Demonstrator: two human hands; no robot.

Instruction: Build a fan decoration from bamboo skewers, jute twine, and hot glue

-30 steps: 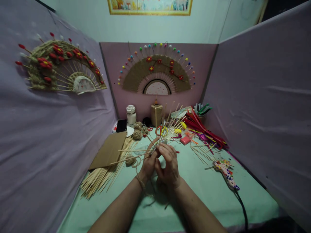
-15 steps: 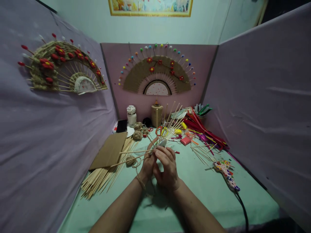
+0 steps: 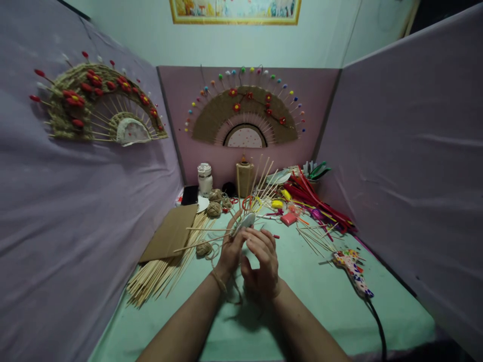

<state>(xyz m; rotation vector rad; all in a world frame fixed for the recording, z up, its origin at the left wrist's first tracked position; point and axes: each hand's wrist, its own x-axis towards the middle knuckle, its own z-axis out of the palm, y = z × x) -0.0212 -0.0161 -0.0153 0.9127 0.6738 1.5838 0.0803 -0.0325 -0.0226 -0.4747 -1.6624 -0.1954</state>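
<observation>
My left hand [image 3: 229, 254] is closed around the base of a small fan frame, a pale disc [image 3: 246, 221] with thin wooden sticks [image 3: 266, 183] spreading up, right and left. My right hand [image 3: 262, 254] lies against the disc's lower right side with its fingers curled; whether it pinches anything is hidden. Twine [image 3: 216, 274] loops by my left wrist and hangs beneath the hands. A small ball of twine [image 3: 204, 249] rests on the table just left of my left hand.
At left lie a cardboard piece [image 3: 169, 234] and a stick pile [image 3: 151, 281]. A patterned glue gun [image 3: 354, 274] with a black cable lies right. Behind stand a jar [image 3: 205, 180], a twine spool [image 3: 245, 179] and red strips [image 3: 320, 201]. Decorated fans [image 3: 211, 118] hang on the partitions.
The disc has tilted and shows more of its pale face, and the sticks have shifted slightly left. My right hand has moved slightly right and down.
</observation>
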